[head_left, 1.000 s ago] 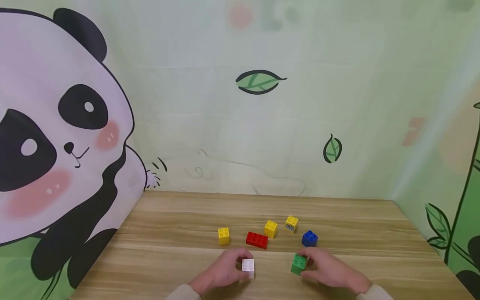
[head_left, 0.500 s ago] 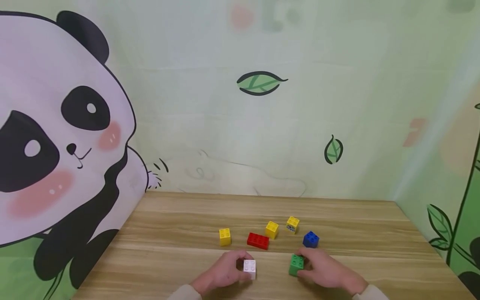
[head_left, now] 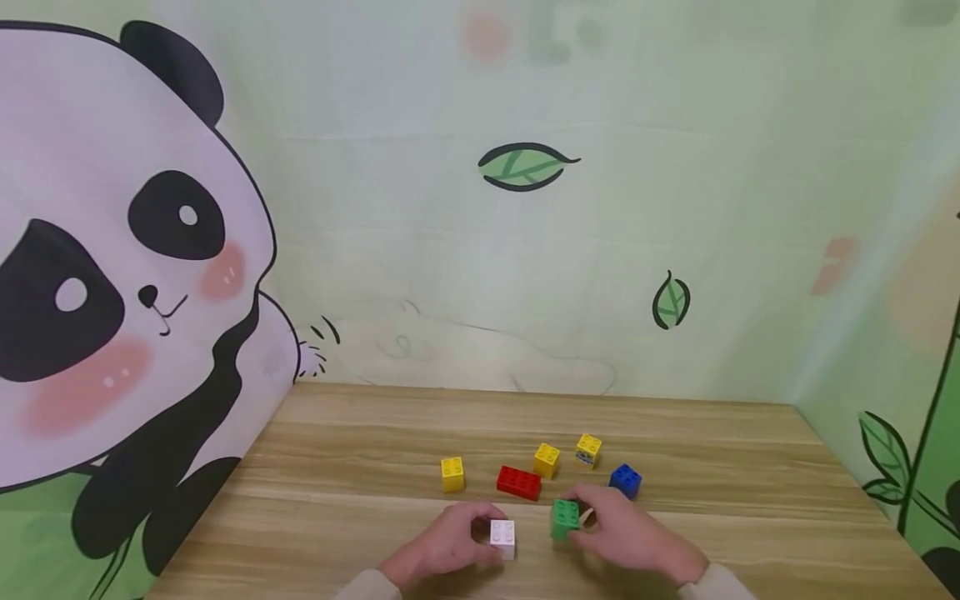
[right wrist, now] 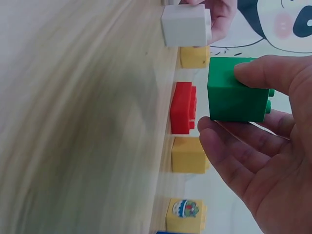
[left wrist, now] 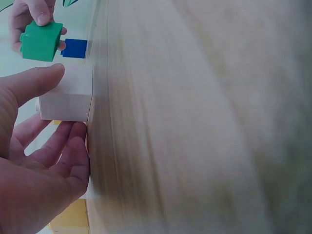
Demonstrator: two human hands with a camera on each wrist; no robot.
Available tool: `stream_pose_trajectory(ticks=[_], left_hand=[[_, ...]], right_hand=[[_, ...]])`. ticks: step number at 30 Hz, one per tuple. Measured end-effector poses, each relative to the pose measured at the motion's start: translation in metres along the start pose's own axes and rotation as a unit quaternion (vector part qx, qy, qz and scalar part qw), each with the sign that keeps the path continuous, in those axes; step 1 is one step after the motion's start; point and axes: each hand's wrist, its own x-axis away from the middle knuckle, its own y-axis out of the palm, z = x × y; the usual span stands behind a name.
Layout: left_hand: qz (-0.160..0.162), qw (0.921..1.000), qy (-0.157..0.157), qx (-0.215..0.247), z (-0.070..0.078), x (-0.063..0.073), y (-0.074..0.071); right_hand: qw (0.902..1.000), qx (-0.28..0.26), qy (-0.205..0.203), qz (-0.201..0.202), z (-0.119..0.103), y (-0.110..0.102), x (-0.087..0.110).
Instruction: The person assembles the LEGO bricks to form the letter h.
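A white toy brick stands on the wooden table, pinched between the thumb and fingers of my left hand. To its right, my right hand holds a green toy brick with studs upward. In the right wrist view the thumb presses one side of the green brick and fingers support the opposite side; a gap shows between it and the tabletop. The left wrist view has the white brick low against the table, thumb on one face and fingertips on the other.
Behind the hands lie a red brick, a yellow brick, a second yellow brick, a yellow brick with a printed picture and a blue brick. A panda-printed backdrop rises at the table's far edge.
My right hand has lifted the green brick and carried it left, closer to the white brick. The left hand and white brick have stayed nearly in place; the view has shifted slightly.
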Motion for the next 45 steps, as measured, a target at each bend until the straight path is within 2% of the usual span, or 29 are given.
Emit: stream_pose_trajectory(ticks=[6,9,15,20,24,29,45], left_hand=[[0.014,0.9997,0.005,0.020,-0.003,0.000,0.001],[0.021,0.9993,-0.002,0.030,-0.006,0.000,0.001],[0.024,0.9990,-0.006,0.038,-0.006,-0.001,0.001],[0.022,0.9983,-0.017,0.051,-0.004,-0.001,0.001],[0.020,0.9975,-0.025,0.064,-0.003,-0.002,0.001],[0.024,0.9977,-0.017,0.061,-0.002,-0.002,0.002],[0.023,0.9971,-0.039,0.061,-0.002,-0.003,0.001]], right_hand=[[1.0000,0.004,-0.006,0.000,-0.006,0.003,-0.009],[0.9998,0.015,-0.010,0.004,-0.010,0.005,-0.014],[0.9993,0.029,-0.021,0.012,-0.019,0.010,-0.022],[0.9986,0.049,-0.011,0.015,-0.023,0.014,-0.027],[0.9995,0.022,-0.019,0.007,-0.025,0.018,-0.030],[0.9994,-0.019,-0.028,-0.002,-0.028,0.024,-0.033],[0.9991,-0.034,-0.016,-0.019,-0.026,0.039,-0.040]])
